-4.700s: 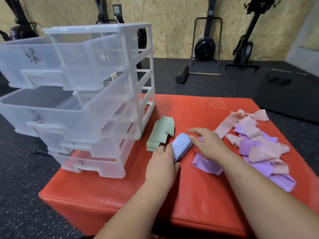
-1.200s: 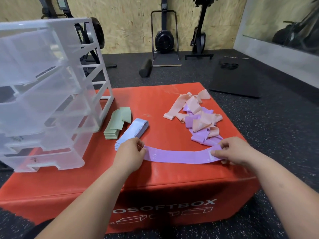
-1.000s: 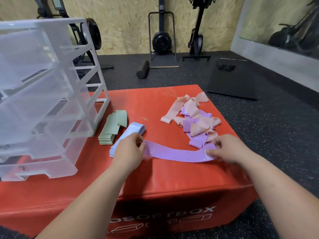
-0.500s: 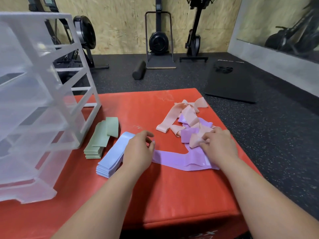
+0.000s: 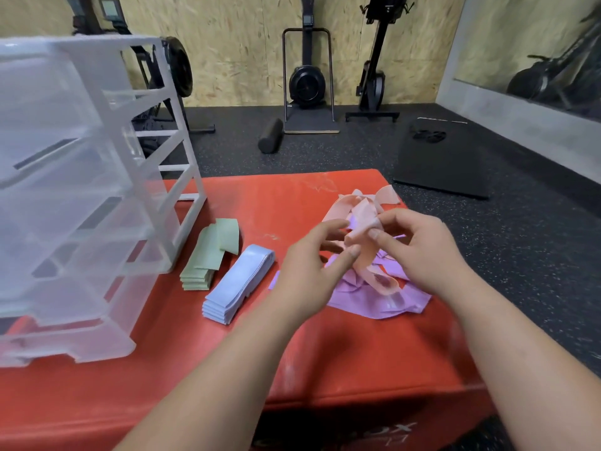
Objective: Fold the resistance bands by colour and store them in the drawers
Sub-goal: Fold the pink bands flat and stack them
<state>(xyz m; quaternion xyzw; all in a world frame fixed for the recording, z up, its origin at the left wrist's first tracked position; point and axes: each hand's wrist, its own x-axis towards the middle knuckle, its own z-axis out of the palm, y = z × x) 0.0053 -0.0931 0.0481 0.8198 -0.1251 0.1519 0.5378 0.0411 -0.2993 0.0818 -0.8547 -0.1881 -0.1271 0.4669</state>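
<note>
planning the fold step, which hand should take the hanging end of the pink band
Left. The right hand pinches the pink band at its top, over the purple bands. The left hand is free, fingers spread right beside the hanging strip, so it is likely best placed to take that end.

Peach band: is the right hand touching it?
Touching. The head view shows the right hand pinching the peach band between thumb and fingertips, held above the purple bands.
</note>
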